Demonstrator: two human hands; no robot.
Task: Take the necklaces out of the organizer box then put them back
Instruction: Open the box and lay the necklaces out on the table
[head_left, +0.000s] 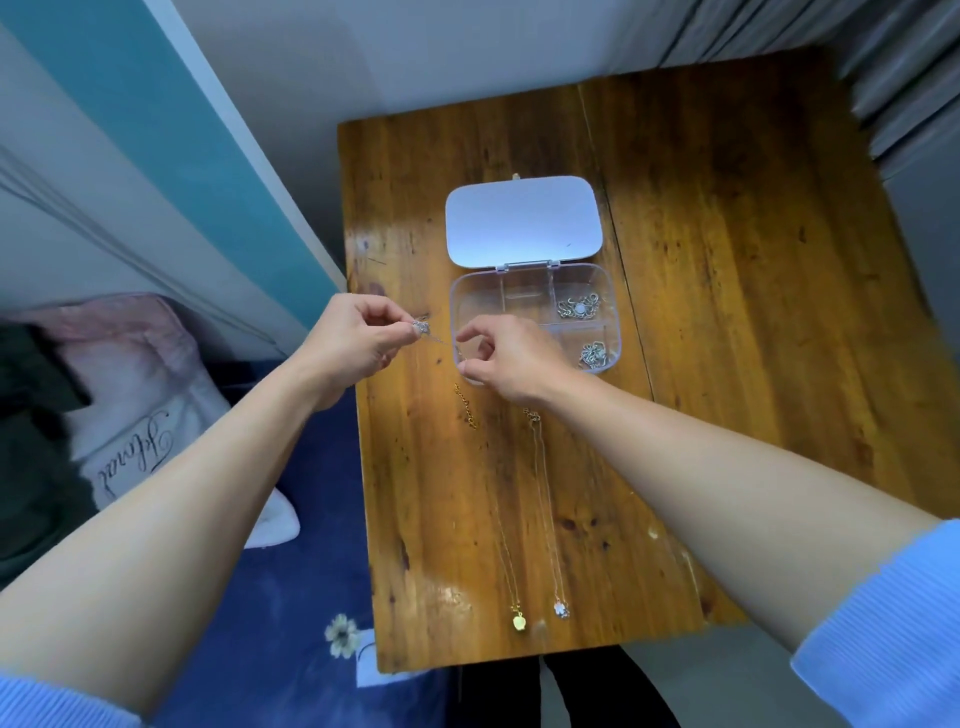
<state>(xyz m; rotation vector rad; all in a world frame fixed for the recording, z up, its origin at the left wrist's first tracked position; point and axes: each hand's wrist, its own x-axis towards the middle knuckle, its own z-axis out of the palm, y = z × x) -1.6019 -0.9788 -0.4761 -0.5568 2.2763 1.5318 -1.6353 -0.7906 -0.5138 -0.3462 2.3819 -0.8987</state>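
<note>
A clear plastic organizer box (613, 291) lies open on the wooden table (727, 312), its white lid (522, 221) folded back. Two of its right compartments hold coiled silver necklaces (577, 307) (593, 355). My left hand (353, 343) pinches the pendant of a thin silver necklace (422, 327), and my right hand (511, 358) pinches its chain by the box's near left corner. The chain is stretched between both hands above the table. A gold necklace (511, 561) and a silver necklace (551, 545) lie straight on the table nearer to me.
The table's left edge runs next to a bed with a dark blue flowered cover (291, 571) and a pink-white pillow (140, 395). A grey curtain (904, 93) hangs at the far right. The wall stands behind the table.
</note>
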